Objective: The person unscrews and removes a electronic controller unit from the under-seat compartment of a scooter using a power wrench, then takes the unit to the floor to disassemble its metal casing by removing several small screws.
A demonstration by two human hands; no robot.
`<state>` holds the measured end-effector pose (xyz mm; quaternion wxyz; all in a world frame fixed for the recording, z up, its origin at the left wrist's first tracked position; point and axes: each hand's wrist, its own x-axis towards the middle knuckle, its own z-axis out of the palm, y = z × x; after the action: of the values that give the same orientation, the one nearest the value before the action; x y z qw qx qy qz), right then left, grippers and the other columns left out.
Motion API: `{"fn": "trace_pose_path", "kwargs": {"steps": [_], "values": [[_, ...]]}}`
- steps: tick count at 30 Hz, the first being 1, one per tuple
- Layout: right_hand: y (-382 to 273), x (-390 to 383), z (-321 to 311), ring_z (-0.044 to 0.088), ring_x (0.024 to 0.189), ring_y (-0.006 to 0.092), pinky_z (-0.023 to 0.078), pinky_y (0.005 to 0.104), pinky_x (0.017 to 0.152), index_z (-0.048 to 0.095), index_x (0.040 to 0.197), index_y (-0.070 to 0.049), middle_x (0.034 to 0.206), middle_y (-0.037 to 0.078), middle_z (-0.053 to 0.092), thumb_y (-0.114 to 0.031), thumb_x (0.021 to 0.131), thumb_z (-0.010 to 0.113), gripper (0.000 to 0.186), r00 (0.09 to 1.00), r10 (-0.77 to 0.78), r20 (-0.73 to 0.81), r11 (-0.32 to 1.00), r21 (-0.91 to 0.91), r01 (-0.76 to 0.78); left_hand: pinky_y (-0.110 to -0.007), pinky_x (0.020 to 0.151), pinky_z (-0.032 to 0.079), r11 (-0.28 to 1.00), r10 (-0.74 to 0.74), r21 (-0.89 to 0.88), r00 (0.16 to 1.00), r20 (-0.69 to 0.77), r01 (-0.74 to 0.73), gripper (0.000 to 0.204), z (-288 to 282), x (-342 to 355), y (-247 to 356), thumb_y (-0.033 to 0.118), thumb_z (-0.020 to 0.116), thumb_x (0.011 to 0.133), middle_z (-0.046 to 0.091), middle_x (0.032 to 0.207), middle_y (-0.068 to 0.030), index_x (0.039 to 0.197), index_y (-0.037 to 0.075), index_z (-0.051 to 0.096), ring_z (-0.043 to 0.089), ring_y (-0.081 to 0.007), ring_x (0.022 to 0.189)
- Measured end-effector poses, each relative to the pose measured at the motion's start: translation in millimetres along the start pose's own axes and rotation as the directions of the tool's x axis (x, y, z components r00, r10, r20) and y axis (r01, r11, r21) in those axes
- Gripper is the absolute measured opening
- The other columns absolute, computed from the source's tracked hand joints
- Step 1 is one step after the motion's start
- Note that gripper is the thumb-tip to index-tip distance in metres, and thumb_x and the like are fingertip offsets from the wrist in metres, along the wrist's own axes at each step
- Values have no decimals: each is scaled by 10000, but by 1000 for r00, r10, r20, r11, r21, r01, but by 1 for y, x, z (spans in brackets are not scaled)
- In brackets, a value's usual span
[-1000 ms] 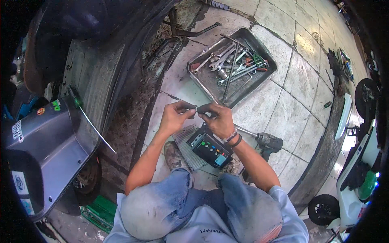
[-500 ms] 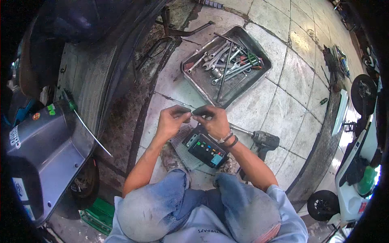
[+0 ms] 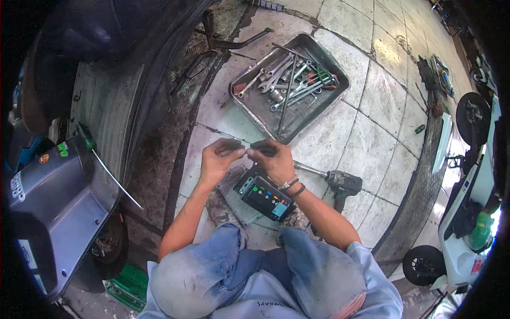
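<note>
My left hand and my right hand meet at the fingertips in the middle of the view. Both are closed in a pinch around something small and thin, too tiny to name. Just below them a black box with a row of coloured dots lies on a grey ribbed plate between my feet. To the right of my right wrist lies a dark cordless impact wrench with a long metal extension. Beyond my hands stands a metal tray heaped with spanners and sockets.
A grey scooter body takes up the left side, with a green-handled screwdriver resting on it. A green case lies at lower left. Another screwdriver is on the tiles at right, near a white scooter.
The whole view has shifted a little, so tray and floor appear slightly further left and up. My hands keep their pinch, fingertips together.
</note>
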<state>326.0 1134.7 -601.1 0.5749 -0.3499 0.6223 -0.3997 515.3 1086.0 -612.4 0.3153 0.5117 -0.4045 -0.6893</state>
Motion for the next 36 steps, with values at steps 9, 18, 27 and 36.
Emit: {"fn": "trace_pose_path", "kwargs": {"steps": [9, 18, 27, 36], "values": [[-6, 0, 0, 710, 767, 153, 563, 286, 697, 713, 1004, 73, 863, 132, 751, -244, 903, 769, 337, 982, 185, -39, 965, 195, -174, -264, 848, 582, 996, 88, 1, 995, 55, -88, 264, 10, -7, 6, -72, 754, 839, 707, 1042, -124, 1079, -51, 647, 694, -164, 978], [-7, -4, -8, 692, 782, 121, 554, 264, 700, 729, 1095, 49, 898, 109, 756, -160, 896, 775, 293, 1000, 4, 15, 999, -32, -3, -270, 848, 585, 994, 110, 18, 994, -11, -110, 311, 10, -6, 11, -63, 775, 824, 716, 1020, -135, 1097, -53, 625, 705, -163, 954], [-12, 0, -11, 678, 745, 123, 539, 275, 688, 720, 962, 43, 850, 100, 746, -222, 919, 758, 271, 996, 75, 54, 997, -13, -75, -288, 848, 591, 990, 138, 4, 990, -37, -138, 251, 16, -13, 15, -61, 777, 827, 727, 1002, -125, 1039, -45, 642, 708, -151, 923], [5, 4, -12, 433, 598, 120, 381, 360, 542, 597, 813, 46, 645, 35, 519, -455, 1033, 548, 549, 992, 6, 129, 951, -309, 34, -301, 884, 595, 956, 176, 230, 983, 53, -183, 252, 19, -17, 9, -50, 778, 826, 736, 1032, -128, 1049, -43, 662, 722, -179, 962]]}}
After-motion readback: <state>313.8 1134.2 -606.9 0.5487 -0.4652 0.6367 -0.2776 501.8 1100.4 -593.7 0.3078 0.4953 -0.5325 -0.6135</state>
